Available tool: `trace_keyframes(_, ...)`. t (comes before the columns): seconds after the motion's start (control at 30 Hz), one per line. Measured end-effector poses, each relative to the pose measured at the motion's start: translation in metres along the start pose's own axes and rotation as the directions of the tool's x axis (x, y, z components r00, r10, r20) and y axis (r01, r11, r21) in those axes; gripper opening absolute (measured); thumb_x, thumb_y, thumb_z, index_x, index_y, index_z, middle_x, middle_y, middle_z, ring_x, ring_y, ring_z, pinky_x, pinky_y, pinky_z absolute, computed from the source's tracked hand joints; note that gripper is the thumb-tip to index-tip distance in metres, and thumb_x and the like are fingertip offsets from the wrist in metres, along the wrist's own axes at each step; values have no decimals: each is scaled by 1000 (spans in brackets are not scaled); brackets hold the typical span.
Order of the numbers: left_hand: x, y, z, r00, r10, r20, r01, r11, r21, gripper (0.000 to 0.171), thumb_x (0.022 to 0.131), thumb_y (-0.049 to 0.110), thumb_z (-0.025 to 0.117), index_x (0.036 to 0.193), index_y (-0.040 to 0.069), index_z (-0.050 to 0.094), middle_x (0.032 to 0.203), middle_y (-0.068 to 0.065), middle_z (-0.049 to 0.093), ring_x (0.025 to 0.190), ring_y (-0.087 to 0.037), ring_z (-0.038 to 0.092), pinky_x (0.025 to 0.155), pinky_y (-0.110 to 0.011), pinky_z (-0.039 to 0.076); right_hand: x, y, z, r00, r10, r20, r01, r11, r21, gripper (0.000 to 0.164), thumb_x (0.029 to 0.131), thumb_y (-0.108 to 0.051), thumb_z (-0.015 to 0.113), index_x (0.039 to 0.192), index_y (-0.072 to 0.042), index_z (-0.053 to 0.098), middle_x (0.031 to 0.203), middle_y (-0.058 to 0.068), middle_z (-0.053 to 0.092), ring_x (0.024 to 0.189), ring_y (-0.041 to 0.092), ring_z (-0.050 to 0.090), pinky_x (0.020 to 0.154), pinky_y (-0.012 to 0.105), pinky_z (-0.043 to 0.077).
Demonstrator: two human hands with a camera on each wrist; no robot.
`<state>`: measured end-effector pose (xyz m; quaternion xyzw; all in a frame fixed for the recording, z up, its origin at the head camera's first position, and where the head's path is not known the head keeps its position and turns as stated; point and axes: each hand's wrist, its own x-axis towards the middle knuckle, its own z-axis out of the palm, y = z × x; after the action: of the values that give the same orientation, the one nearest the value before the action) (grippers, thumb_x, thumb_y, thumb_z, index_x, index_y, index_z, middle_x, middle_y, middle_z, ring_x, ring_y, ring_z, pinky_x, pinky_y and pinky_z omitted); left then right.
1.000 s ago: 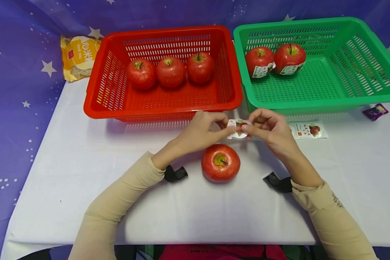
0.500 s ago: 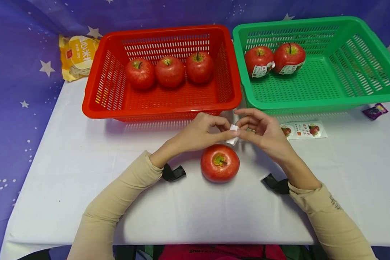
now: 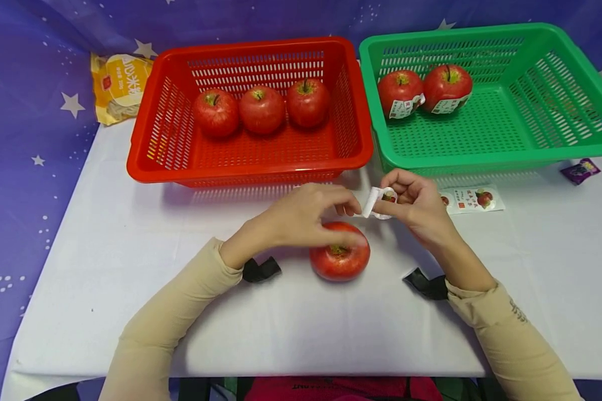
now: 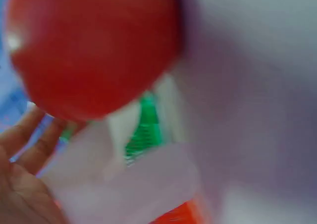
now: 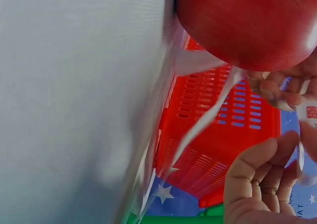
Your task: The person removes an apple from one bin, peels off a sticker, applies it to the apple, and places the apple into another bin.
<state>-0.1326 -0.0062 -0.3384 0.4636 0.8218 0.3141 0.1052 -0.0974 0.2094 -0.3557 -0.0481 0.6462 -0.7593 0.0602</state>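
Observation:
My right hand [image 3: 418, 209] pinches a white label sticker [image 3: 388, 196] with an apple picture between thumb and fingers; one edge of the label is folded over. My left hand [image 3: 306, 217] is beside it, thumb spread away from the bent fingers and blurred over a red apple [image 3: 338, 264] on the table. Nothing shows in the left hand's grasp. Above my right hand [image 5: 257, 184] in the right wrist view, the apple [image 5: 247, 21] hides part of the scene. A blurred apple [image 4: 94, 45] fills much of the left wrist view.
A red basket [image 3: 251, 174] with three apples stands at the back. Beside it a green basket [image 3: 496, 159] holds two labelled apples. A label strip [image 3: 474, 199] lies before the green basket, a purple wrapper [image 3: 580, 171] farther right. A yellow packet [image 3: 122, 86] sits far left.
Both hands had the label between them; now the left hand has let go and shifted down-left, its thumb over the apple. The right hand has moved slightly right with the label.

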Motion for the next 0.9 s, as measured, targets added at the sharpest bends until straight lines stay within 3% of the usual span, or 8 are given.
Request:
trace_keyframes(0.1, -9, 17, 0, 992, -4, 124, -28, 965, 259, 79, 63, 67, 77, 120, 16, 58, 110, 4, 61, 95, -15, 58, 80, -31, 49, -1, -2, 1, 1000, 11, -13, -12, 1000, -17, 30, 74, 19, 67, 79, -8, 56, 68, -3, 63, 58, 6, 57, 53, 17, 47)
trace_keyframes(0.17, -12, 22, 2, 981, -33, 192, -30, 947, 319, 89, 58, 67, 79, 127, 16, 53, 116, 2, 56, 97, -18, 57, 81, -34, 50, -3, -4, 1, 1000, 15, -13, -15, 1000, -5, 31, 73, 20, 68, 79, -8, 55, 68, -2, 63, 59, 7, 60, 53, 17, 49)
trace_keyframes(0.33, -8, 9, -1, 971, -131, 198, 106, 986, 131, 75, 66, 50, 82, 124, 18, 48, 119, 2, 53, 104, -14, 55, 90, -30, 47, -7, -7, 2, 999, 16, 30, -17, 1000, 20, 33, 73, 22, 64, 78, -8, 54, 66, -3, 61, 57, 5, 58, 51, 16, 46)
trace_keyframes(0.47, -5, -10, -10, 962, -160, 220, 165, 986, -2, 65, 77, 49, 76, 129, 19, 50, 125, 4, 57, 116, -12, 51, 101, -32, 42, -12, -6, 5, 994, 56, 94, -57, 998, 10, 31, 75, 20, 64, 80, -9, 54, 67, -4, 62, 58, 5, 57, 51, 16, 45)
trace_keyframes(0.6, -3, -18, -14, 945, -155, 288, 170, 985, -26, 66, 88, 48, 65, 141, 13, 45, 138, -1, 52, 129, -16, 45, 109, -35, 36, -15, -5, 9, 990, 102, 98, -91, 990, -107, 26, 76, 12, 69, 79, -10, 55, 60, -7, 59, 52, 4, 51, 46, 21, 39)
trace_keyframes(0.7, -3, -18, -15, 933, -148, 328, 174, 983, -54, 68, 95, 45, 55, 150, 12, 32, 151, -2, 40, 139, -17, 37, 115, -35, 30, -17, -7, 13, 990, 130, 60, -110, 959, -260, 25, 75, 3, 75, 78, -12, 56, 53, -10, 53, 45, 4, 42, 41, 25, 31)
trace_keyframes(0.83, -5, -15, -13, 905, -193, 379, 236, 969, -72, 66, 101, 45, 40, 156, 23, 11, 160, 4, 20, 147, -12, 21, 120, -35, 20, -18, -9, 17, 988, 152, -4, -140, 902, -408, 26, 74, -8, 80, 77, -12, 55, 50, -13, 45, 42, 4, 33, 39, 28, 25)
trace_keyframes(0.9, -6, -12, -13, 884, -237, 404, 282, 958, -55, 66, 101, 51, 35, 155, 28, 5, 161, 7, 14, 148, -11, 16, 120, -35, 17, -18, -9, 19, 988, 154, -27, -151, 893, -424, 27, 74, -10, 81, 77, -11, 55, 51, -13, 43, 43, 4, 32, 39, 28, 24)
